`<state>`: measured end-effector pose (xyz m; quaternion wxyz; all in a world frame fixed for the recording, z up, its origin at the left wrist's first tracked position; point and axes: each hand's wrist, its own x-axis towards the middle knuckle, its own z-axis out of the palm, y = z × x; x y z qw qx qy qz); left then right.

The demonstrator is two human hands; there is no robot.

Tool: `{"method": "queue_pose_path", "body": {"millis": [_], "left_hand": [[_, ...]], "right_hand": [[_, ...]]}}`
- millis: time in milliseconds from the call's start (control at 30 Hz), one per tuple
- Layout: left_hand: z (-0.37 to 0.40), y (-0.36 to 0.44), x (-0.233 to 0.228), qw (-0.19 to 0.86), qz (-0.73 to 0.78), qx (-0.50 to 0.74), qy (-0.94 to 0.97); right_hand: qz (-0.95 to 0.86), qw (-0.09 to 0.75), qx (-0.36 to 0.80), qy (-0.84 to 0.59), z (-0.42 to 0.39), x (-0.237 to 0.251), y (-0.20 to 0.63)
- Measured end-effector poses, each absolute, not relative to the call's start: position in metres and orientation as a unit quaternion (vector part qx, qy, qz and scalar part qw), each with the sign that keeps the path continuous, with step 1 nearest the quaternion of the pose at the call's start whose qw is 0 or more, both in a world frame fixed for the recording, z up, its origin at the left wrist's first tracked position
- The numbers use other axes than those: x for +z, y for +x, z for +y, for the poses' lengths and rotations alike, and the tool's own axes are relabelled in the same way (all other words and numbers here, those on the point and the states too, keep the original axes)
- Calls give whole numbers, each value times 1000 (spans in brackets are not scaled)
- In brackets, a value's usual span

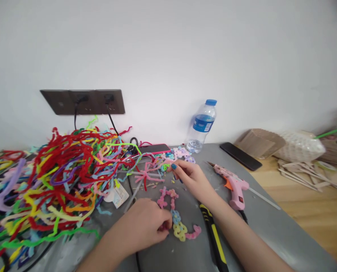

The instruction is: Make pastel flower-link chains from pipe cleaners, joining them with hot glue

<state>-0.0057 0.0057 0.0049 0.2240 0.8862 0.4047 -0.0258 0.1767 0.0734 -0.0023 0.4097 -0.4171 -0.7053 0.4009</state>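
Observation:
My left hand [145, 226] rests on the grey table [270, 226] with its fingers closed on the near end of a chain of small pipe-cleaner flowers [175, 215] in pink, blue and yellow. My right hand [192, 179] reaches farther back and pinches a small green and blue flower piece [165, 167] with its fingertips. More small pastel flowers [181, 153] lie just behind it. A big tangle of coloured pipe cleaners [57, 181] fills the table's left side.
A pink glue gun [233, 185] lies right of my right hand, with a black and yellow tool [213, 234] under my forearm. A water bottle [202, 126], a pink phone [154, 148] and a black phone [240, 155] stand near the wall. Wooden sticks [306, 173] lie on the floor at right.

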Motion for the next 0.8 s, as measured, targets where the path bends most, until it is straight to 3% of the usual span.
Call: {"method": "queue_pose_path", "body": {"millis": [600,800], "left_hand": [[-3,-1,9,157,422,-38,892],[-2,-3,4,191,422,14,886]], "right_hand": [[-713,406,407,-402,75,-14,176],[-711,413,417,-387,75,-14,175]]}}
